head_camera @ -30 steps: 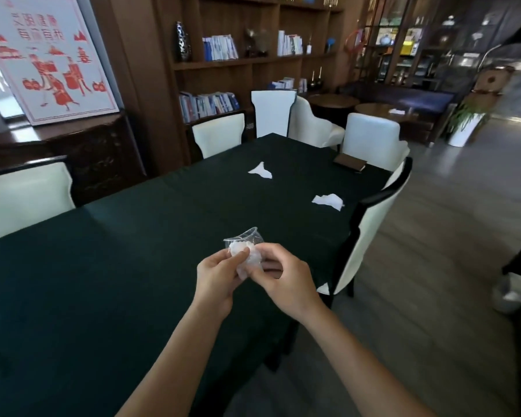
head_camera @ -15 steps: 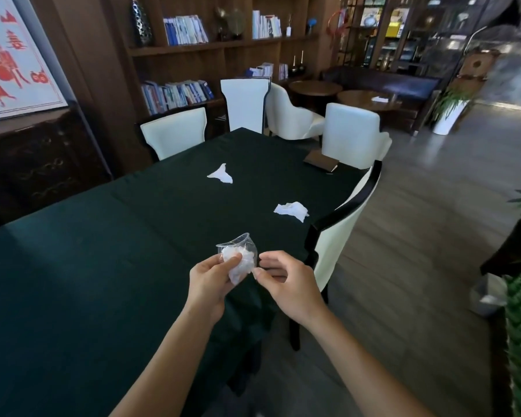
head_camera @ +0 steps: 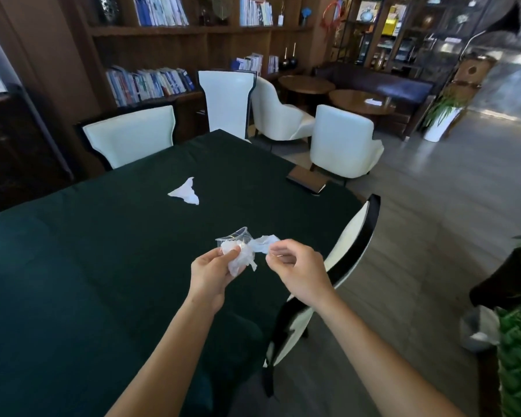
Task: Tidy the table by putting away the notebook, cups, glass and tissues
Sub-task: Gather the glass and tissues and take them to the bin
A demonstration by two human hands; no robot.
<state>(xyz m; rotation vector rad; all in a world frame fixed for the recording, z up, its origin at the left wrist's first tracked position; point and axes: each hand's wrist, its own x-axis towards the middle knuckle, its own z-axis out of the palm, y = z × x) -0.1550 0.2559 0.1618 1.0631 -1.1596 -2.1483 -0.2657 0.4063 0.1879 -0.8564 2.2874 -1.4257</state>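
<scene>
My left hand (head_camera: 212, 267) grips a crushed clear plastic cup (head_camera: 235, 237) stuffed with crumpled white tissue. My right hand (head_camera: 298, 266) hovers just right of the cup with its fingers curled. Its fingertips sit at the edge of a crumpled tissue (head_camera: 265, 242), which lies near the table's right edge; whether they pinch it is unclear. Another tissue (head_camera: 185, 192) lies flat farther out on the dark green tablecloth (head_camera: 88, 266). A brown notebook (head_camera: 306, 180) rests at the far right corner of the table.
A black-framed white chair (head_camera: 348, 251) is pushed against the table's right edge under my right arm. More white chairs (head_camera: 130, 136) stand along the far side and end. A small grey bin (head_camera: 478, 329) with a plant beside it stands on the floor at right.
The view has moved forward along the table. My right hand has come off the cup and shifted right, level with the tissue near the edge. My left hand keeps the cup.
</scene>
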